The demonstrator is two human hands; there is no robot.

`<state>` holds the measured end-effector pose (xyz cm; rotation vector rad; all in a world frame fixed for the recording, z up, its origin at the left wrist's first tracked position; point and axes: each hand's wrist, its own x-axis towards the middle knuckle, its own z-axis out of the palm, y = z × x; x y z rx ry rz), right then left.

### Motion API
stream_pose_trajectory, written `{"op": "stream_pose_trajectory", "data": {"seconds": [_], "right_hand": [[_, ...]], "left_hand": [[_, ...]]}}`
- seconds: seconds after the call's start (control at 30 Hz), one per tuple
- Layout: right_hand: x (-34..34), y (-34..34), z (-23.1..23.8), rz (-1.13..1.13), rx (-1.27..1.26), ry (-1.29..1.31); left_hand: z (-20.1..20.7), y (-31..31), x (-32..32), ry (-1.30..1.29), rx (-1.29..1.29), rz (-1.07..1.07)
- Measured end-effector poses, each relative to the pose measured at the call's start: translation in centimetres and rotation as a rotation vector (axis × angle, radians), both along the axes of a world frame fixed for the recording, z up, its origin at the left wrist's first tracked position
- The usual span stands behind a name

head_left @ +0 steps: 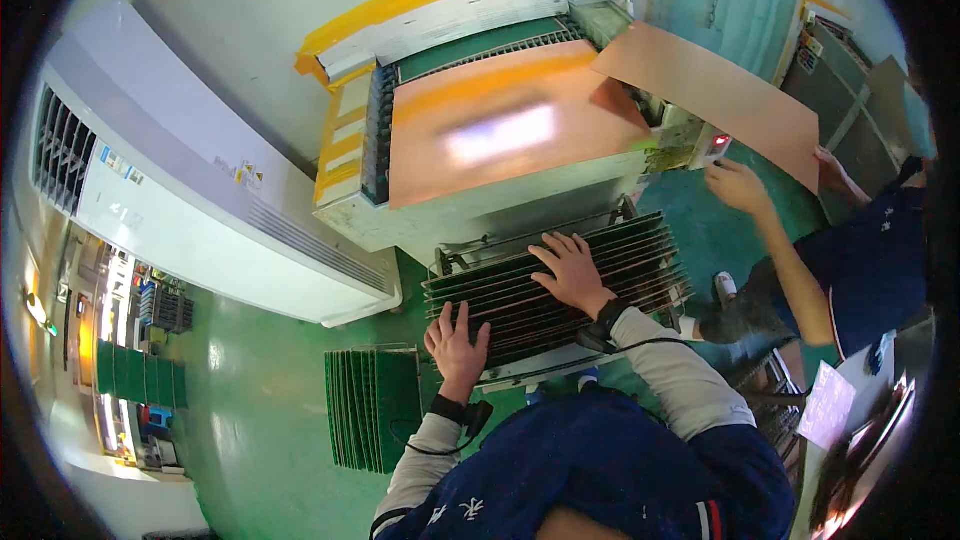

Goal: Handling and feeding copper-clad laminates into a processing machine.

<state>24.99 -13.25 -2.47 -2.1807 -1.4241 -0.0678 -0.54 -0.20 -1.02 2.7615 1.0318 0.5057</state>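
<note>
Below me stands a rack of thin dark panels [640,262], set on edge in a row of slots. My left hand [459,348] is at the rack's left end, its fingers spread and apart, holding nothing. Further right and a little farther away, my right hand [573,275] lies over the panels' top edges with its fingers stretched out, also holding nothing. Whether either palm presses on the panels, I cannot tell. Beyond the rack, a shiny copper sheet [440,155] lies flat on the roller bed of a machine [350,155], reflecting a bright light.
At the right, a co-worker holds a second copper sheet [730,100], tilted over the machine's corner. A rack of green panels [370,410] stands on the green floor at my left. A tall white air conditioner [200,170] is at the far left, and a cart [780,380] at the right.
</note>
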Motion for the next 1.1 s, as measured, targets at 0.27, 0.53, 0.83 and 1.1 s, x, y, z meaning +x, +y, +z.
{"op": "stream_pose_trajectory", "data": {"seconds": [0.27, 0.53, 0.83, 1.1], "right_hand": [[0.5, 0.5, -0.1, 0.009, 0.033, -0.002], [5.8, 9.2, 1.4, 0.023, 0.189, 0.699], [11.0, 16.0, 4.0, -0.135, 0.634, 1.826], [11.7, 16.9, 2.9, -0.189, 0.522, 1.418]], "left_hand": [[0.4, -0.1, 0.2, -0.015, 0.008, 0.002], [0.5, 0.2, 0.5, -0.022, 0.007, 0.015], [0.9, 0.2, 0.1, -0.05, 0.072, 0.015], [0.9, 0.2, 0.4, -0.044, 0.038, 0.018]]}}
